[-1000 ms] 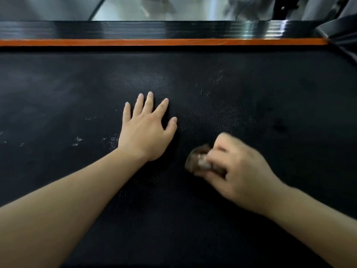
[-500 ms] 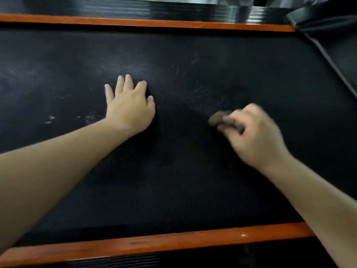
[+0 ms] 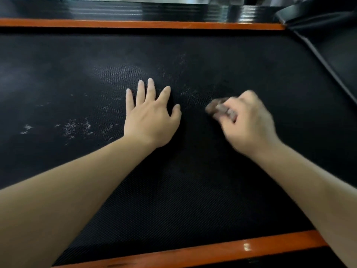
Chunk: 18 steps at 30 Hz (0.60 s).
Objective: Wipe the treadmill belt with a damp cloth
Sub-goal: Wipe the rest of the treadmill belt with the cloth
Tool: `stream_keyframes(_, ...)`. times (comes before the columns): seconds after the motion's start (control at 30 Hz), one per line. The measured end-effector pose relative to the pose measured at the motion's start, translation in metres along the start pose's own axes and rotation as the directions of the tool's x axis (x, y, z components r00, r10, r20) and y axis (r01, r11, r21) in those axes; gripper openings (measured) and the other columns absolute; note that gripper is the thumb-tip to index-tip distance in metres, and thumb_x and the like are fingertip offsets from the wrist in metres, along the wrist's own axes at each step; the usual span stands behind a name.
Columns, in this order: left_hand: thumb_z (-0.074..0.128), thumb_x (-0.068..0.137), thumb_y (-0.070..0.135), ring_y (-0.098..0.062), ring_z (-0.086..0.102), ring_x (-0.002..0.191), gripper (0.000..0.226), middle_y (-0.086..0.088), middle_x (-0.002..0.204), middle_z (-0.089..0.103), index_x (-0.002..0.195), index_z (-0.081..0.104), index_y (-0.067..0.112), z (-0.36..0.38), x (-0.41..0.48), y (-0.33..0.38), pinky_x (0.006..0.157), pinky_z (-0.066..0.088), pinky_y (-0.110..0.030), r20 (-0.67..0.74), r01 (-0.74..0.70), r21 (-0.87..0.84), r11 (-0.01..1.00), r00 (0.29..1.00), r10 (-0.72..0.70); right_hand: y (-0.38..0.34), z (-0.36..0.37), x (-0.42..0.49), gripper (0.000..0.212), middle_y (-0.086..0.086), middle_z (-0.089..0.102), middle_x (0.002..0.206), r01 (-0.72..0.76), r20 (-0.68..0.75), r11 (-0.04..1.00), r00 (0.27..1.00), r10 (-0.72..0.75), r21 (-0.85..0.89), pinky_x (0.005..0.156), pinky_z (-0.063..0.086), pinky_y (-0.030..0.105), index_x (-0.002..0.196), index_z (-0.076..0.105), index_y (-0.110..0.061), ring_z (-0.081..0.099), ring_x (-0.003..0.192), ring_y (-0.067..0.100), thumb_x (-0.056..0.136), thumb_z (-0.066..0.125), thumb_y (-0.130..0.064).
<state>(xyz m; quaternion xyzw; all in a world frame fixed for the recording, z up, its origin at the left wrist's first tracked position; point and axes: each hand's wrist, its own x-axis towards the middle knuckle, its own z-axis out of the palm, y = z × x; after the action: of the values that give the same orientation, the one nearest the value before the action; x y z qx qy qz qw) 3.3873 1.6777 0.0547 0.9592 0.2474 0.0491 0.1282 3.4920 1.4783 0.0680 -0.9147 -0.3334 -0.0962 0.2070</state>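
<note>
Showing one treadmill belt (image 3: 193, 190), two orange rails (image 3: 135, 24). Left hand (image 3: 150, 120) flat, fingers spread; right hand (image 3: 249, 124) gripping one brown cloth (image 3: 214, 108).

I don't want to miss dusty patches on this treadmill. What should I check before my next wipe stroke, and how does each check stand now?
1. Cloth gripped by right hand: ok.
2. Cloth touching the belt: cannot tell, blurred.
3. Left hand flat on belt, apart from cloth: ok.
4. Belt left of left hand clean: not ok, white specks there.
5. Belt beyond the cloth clean: not ok, faint dust.
6. Cloth damp: cannot tell.
</note>
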Motion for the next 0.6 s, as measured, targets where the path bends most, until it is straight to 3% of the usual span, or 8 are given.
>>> stream_keyframes(0.07, 0.028, 0.101, 0.057, -0.027, -0.006, 0.157, 0.064, -0.011, 0.171, 0.006, 0.159, 0.024, 0.03, 0.001, -0.001, 0.0, 0.125, -0.007, -0.051, -0.008, 0.007, 0.005, 1.0, 1.0, -0.007, -0.016, -0.004, -0.02, 0.026, 0.0, 0.05, 0.092, 0.199, 0.156, 0.97, 0.963, -0.22, 0.138, 0.066, 0.043, 0.031, 0.095, 0.067, -0.023, 0.053, 0.081, 0.021, 0.087, 0.059, -0.047)
stream_keyframes(0.13, 0.027, 0.101, 0.058, -0.027, -0.006, 0.157, 0.064, -0.011, 0.171, 0.006, 0.159, 0.024, 0.03, 0.0, -0.001, 0.0, 0.125, -0.007, -0.051, -0.001, 0.008, 0.009, 1.0, 1.0, -0.008, -0.001, -0.007, 0.002, 0.03, 0.002, 0.052, 0.09, 0.246, 0.164, 0.967, 0.953, -0.255, 0.073, 0.067, 0.048, 0.036, 0.094, 0.068, -0.024, 0.056, 0.081, 0.025, 0.086, 0.057, -0.051)
stream_keyframes(0.23, 0.026, 0.101, 0.058, -0.027, -0.006, 0.157, 0.064, -0.01, 0.171, 0.006, 0.159, 0.023, 0.03, 0.0, 0.0, 0.0, 0.125, -0.006, -0.051, 0.008, 0.012, 0.01, 1.0, 1.0, -0.012, 0.036, -0.005, 0.06, 0.029, 0.01, 0.053, 0.094, -0.13, -0.018, 0.987, 0.991, 0.129, -0.091, 0.068, 0.046, 0.038, 0.091, 0.064, -0.019, 0.059, 0.088, 0.035, 0.089, 0.062, -0.047)
stream_keyframes(0.27, 0.026, 0.101, 0.058, -0.027, -0.006, 0.157, 0.064, -0.01, 0.171, 0.006, 0.159, 0.024, 0.03, 0.001, 0.0, 0.0, 0.125, -0.006, -0.052, 0.003, 0.012, 0.011, 1.0, 1.0, -0.012, 0.035, 0.0, 0.063, 0.028, 0.011, 0.054, 0.098, -0.164, -0.061, 0.98, 0.986, 0.158, -0.109, 0.069, 0.046, 0.038, 0.093, 0.065, -0.018, 0.058, 0.091, 0.035, 0.09, 0.062, -0.046)
stream_keyframes(0.3, 0.026, 0.101, 0.058, -0.027, -0.005, 0.157, 0.064, -0.01, 0.17, 0.007, 0.158, 0.024, 0.031, 0.001, 0.001, 0.0, 0.125, -0.005, -0.052, -0.001, 0.011, 0.01, 1.0, 1.0, -0.011, 0.025, 0.005, 0.056, 0.027, 0.011, 0.054, 0.1, -0.135, -0.057, 0.985, 0.99, 0.129, -0.112, 0.07, 0.045, 0.037, 0.097, 0.066, -0.017, 0.057, 0.093, 0.034, 0.09, 0.064, -0.044)
stream_keyframes(0.4, 0.028, 0.101, 0.057, -0.027, -0.005, 0.157, 0.064, -0.011, 0.17, 0.007, 0.158, 0.025, 0.03, 0.0, 0.001, 0.001, 0.126, -0.005, -0.052, -0.008, 0.018, 0.009, 1.0, 1.0, -0.018, -0.011, 0.007, 0.013, 0.022, 0.003, 0.052, 0.093, 0.173, 0.112, 0.98, 0.977, -0.183, 0.094, 0.067, 0.043, 0.031, 0.096, 0.07, -0.023, 0.054, 0.083, 0.022, 0.087, 0.067, -0.043)
stream_keyframes(0.47, 0.028, 0.101, 0.058, -0.027, -0.006, 0.157, 0.064, -0.01, 0.171, 0.006, 0.159, 0.024, 0.03, 0.0, 0.001, 0.001, 0.125, -0.006, -0.051, 0.0, 0.02, 0.012, 1.0, 1.0, -0.02, 0.001, 0.002, 0.027, 0.03, 0.002, 0.052, 0.087, 0.24, 0.174, 0.966, 0.952, -0.253, 0.096, 0.065, 0.044, 0.032, 0.093, 0.07, -0.024, 0.055, 0.077, 0.023, 0.085, 0.062, -0.052)
stream_keyframes(0.6, 0.026, 0.1, 0.058, -0.026, -0.006, 0.157, 0.064, -0.01, 0.171, 0.006, 0.159, 0.024, 0.031, 0.0, 0.001, 0.001, 0.125, -0.006, -0.051, 0.006, 0.022, 0.013, 1.0, 1.0, -0.022, 0.037, 0.009, 0.094, 0.029, 0.011, 0.051, 0.093, -0.147, -0.048, 0.988, 0.988, 0.145, -0.05, 0.068, 0.041, 0.035, 0.087, 0.063, -0.019, 0.058, 0.087, 0.037, 0.088, 0.065, -0.047)
